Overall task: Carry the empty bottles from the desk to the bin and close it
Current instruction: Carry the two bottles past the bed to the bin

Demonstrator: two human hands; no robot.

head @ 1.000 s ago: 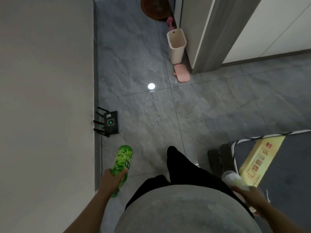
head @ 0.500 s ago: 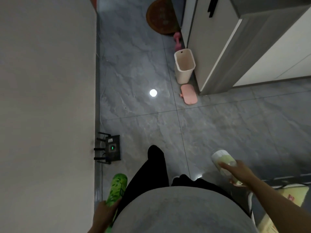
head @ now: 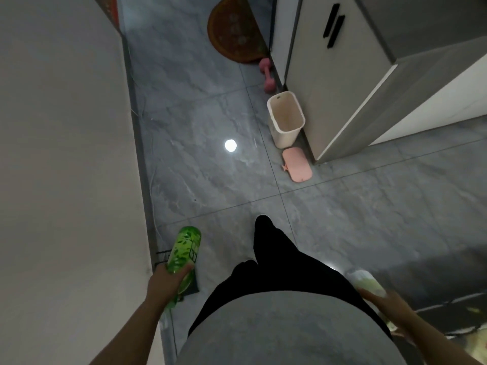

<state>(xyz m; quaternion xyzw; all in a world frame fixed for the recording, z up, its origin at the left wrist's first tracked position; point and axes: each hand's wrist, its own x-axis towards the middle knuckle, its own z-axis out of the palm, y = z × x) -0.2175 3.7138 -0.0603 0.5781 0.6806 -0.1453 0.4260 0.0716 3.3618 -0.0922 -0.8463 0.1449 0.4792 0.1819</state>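
My left hand [head: 166, 281] grips a green leaf-patterned bottle [head: 184, 250] low at the left, its base pointing forward. At the lower right my right hand [head: 387, 305] holds a pale whitish bottle [head: 365, 281]. Ahead on the grey tiled floor stands an open cream bin [head: 286, 119] against a cabinet corner. Its pink lid [head: 297, 164] lies flat on the floor just in front of it. Both hands are well short of the bin.
A white wall [head: 66, 154] runs along my left. A grey cabinet [head: 342, 75] stands at the right behind the bin. A pink dumbbell [head: 267, 75] and a round brown mat [head: 233, 30] lie beyond. A black router [head: 189, 283] sits under my left hand.
I have walked forward: the bin and lid are nearer and the router has slid under my left hand. The left hand swung forward with the green bottle, the right hand dropped back.
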